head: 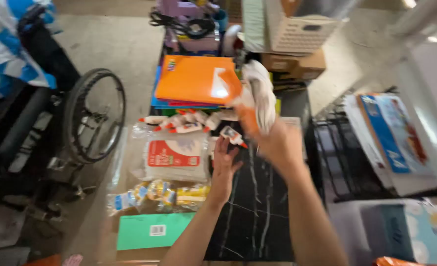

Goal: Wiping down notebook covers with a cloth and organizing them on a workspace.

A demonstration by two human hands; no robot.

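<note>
over the dark table (258, 216), right hand (277, 143) raised gripping glue bottles (259, 96), blurred.
</note>
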